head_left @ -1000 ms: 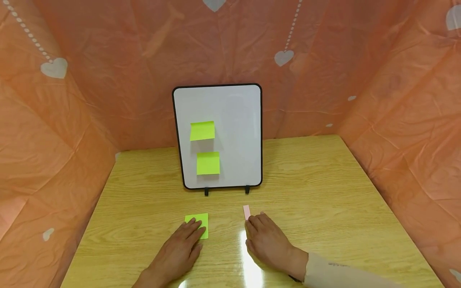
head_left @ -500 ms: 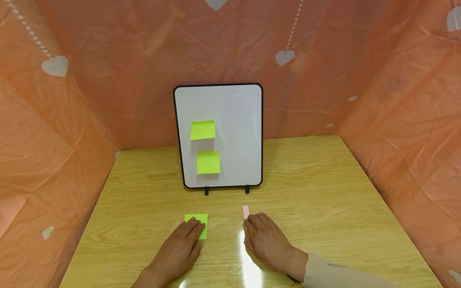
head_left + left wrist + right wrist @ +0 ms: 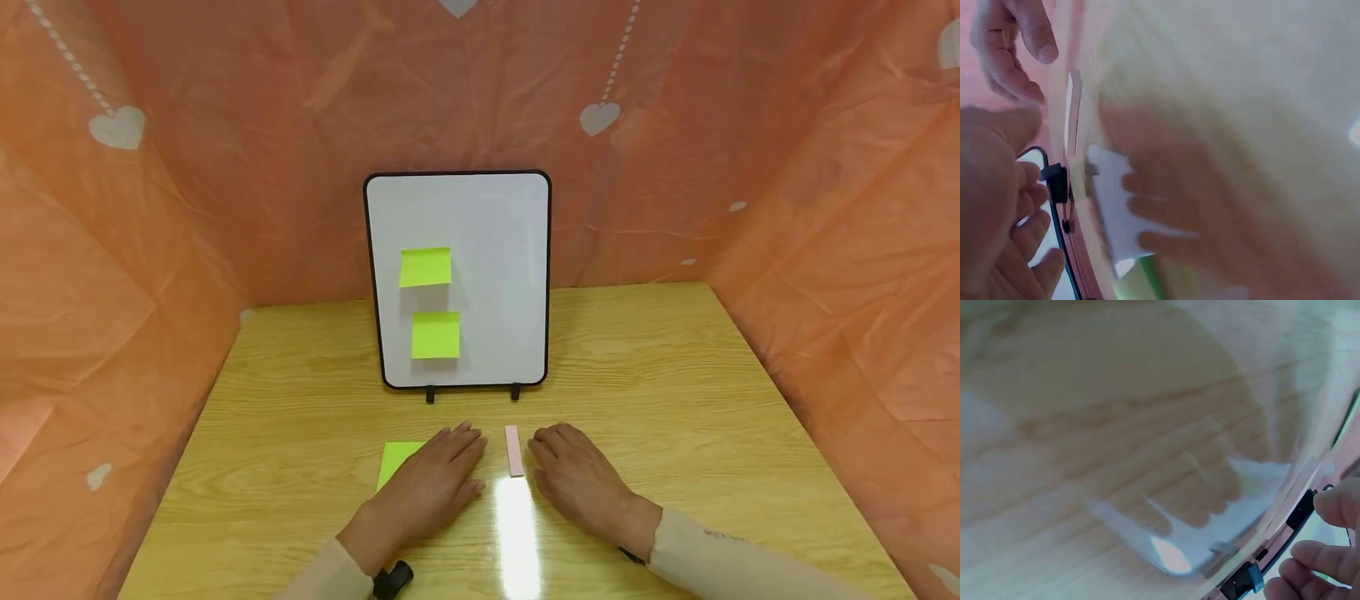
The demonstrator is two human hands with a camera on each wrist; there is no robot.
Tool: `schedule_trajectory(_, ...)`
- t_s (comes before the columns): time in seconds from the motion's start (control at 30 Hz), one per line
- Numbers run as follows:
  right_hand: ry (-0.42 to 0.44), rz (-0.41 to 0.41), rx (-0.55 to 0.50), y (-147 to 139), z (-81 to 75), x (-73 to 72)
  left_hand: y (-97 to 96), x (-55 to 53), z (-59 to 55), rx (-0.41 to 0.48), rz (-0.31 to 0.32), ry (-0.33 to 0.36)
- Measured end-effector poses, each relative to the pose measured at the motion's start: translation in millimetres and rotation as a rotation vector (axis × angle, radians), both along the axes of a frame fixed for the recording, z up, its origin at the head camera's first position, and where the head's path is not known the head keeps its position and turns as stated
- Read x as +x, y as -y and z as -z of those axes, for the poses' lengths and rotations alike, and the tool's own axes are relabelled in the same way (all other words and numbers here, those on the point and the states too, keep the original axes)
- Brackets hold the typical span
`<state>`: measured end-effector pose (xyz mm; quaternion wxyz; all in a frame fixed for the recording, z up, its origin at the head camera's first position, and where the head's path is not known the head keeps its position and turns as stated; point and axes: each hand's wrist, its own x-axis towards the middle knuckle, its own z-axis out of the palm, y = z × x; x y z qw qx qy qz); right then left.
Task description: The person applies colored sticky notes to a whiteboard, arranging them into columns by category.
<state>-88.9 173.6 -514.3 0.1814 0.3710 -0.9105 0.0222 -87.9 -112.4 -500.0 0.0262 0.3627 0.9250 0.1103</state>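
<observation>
A narrow pale-pink paper strip (image 3: 513,451) lies flat on the table between the two hands, touched by neither as far as shows. The left hand (image 3: 427,483), fingers straight and grasping nothing, is partly over a square lime-green paper note (image 3: 397,460) on the near left; whether it touches the note I cannot tell. The right hand (image 3: 573,471) has loosely bent fingers, nothing in them, just right of the strip. Beyond, a black-framed whiteboard (image 3: 502,267) stands on the yellow wood-grain table (image 3: 660,400), bearing an upper green note (image 3: 426,267) and a lower green note (image 3: 436,336) on its left half. Those two seem done; the strip and near note seem not yet put up.
</observation>
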Motion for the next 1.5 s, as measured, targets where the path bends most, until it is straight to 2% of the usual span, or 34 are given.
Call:
schedule_trajectory(0.1,0.018,-0.008,0.027,0.4,1.1,-0.8,-9.0,-13.0,-2.1,-0.066,0.052,0.044)
schedule_trajectory(0.23,0.015,-0.011,0.050,0.7,2.5,-0.9,-17.0,-25.7,1.4,-0.126,0.104,0.074)
schedule_trajectory(0.43,0.015,-0.018,0.073,-1.0,2.8,-1.2,-25.1,-35.5,7.0,-0.177,0.161,0.010)
schedule_trajectory(0.67,0.012,-0.113,0.069,2.5,2.6,-5.3,-27.0,-39.0,10.7,-0.208,0.196,-0.058)
schedule_trajectory(0.83,-0.035,-0.160,0.146,7.3,1.4,-7.3,-28.0,-41.5,14.3,-0.246,0.217,-0.082)
schedule_trajectory(1.1,-0.067,-0.184,0.278,11.1,-2.8,-10.5,-31.3,-42.2,15.0,-0.270,0.213,-0.074)
schedule_trajectory(1.33,-0.131,-0.214,0.297,12.2,-4.0,-13.9,-31.7,-42.2,14.7,-0.267,0.201,-0.062)
schedule_trajectory(1.5,-0.156,-0.238,0.270,11.5,-3.1,-16.0,-31.1,-41.4,14.5,-0.256,0.198,-0.066)
